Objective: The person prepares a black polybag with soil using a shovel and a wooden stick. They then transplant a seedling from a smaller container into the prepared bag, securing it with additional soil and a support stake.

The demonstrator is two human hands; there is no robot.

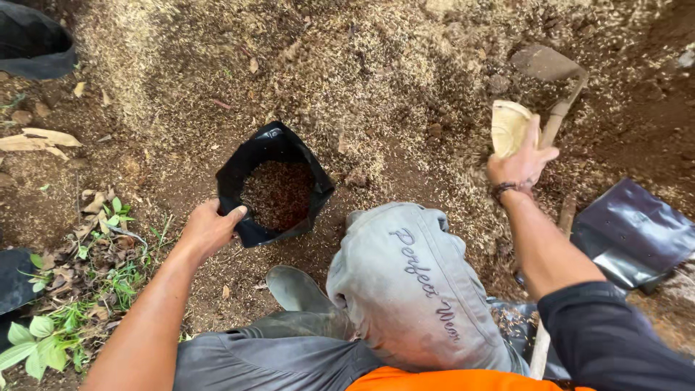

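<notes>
A black plastic grow bag [239, 168] stands open on the ground, filled most of the way with a brown mix of soil and husks [278, 194]. My left hand [209, 227] grips the bag's near rim. My right hand [518, 161] is raised to the right over the husk pile and holds a pale cream scoop [509, 126] with its mouth tipped up. My bent knee in grey trousers [413, 282] and a grey rubber boot [297, 288] lie between the two hands.
A heap of husks and soil [362, 65] covers the ground ahead. A hoe with a wooden handle [559, 108] lies right of the scoop. Flat black bags [633, 232] lie at right, another black bag [32, 40] top left. Weeds and dry leaves [79, 289] are at left.
</notes>
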